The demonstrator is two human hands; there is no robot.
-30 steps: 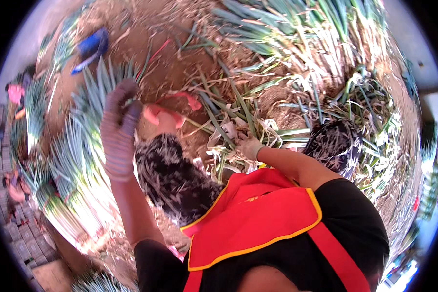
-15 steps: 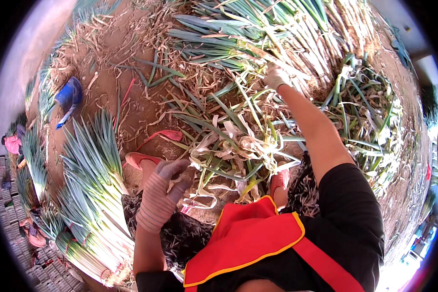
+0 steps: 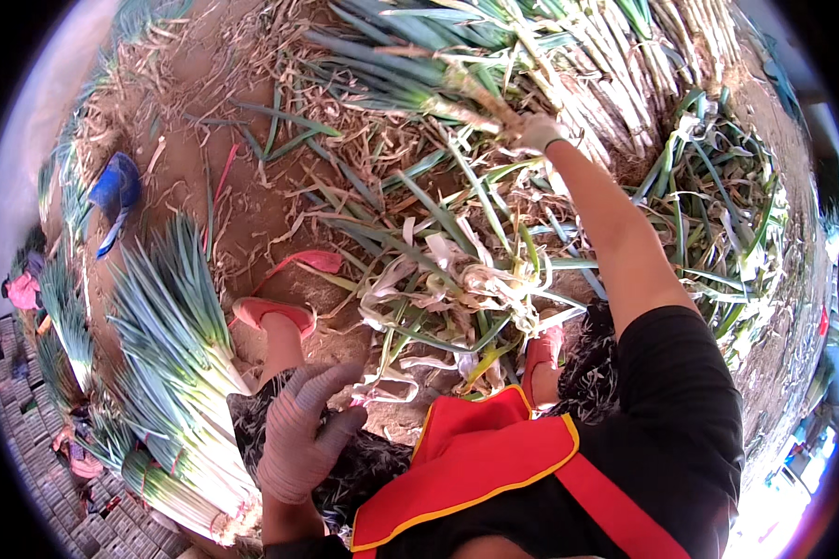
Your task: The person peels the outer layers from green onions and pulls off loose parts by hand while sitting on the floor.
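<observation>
My right hand (image 3: pixel 538 133), in a light glove, reaches out to the edge of the large green onion pile (image 3: pixel 606 84). Its fingers are closed round the root end of some green onions (image 3: pixel 475 98) with dry brown outer skin, their leaves pointing left. My left hand (image 3: pixel 308 430), in a striped grey glove, hangs over my left knee with fingers apart and nothing in it. Between my feet lies a heap of peeled-off leaves and pale skins (image 3: pixel 457 279). Cleaned green onions with white stems (image 3: pixel 182 363) are stacked on my left.
Another heap of stripped leaves (image 3: pixel 718 214) lies on the right. A blue plastic object (image 3: pixel 115 191) and a red strip (image 3: pixel 317 261) are on the dirt floor. Tied green onion bunches (image 3: pixel 177 494) sit at lower left, beside grey paving (image 3: pixel 37 447). My feet wear red shoes (image 3: pixel 275 315).
My right hand has closed on green onions and drawn them slightly toward me, lifting their root ends. My left hand has dropped lower, nearer my lap.
</observation>
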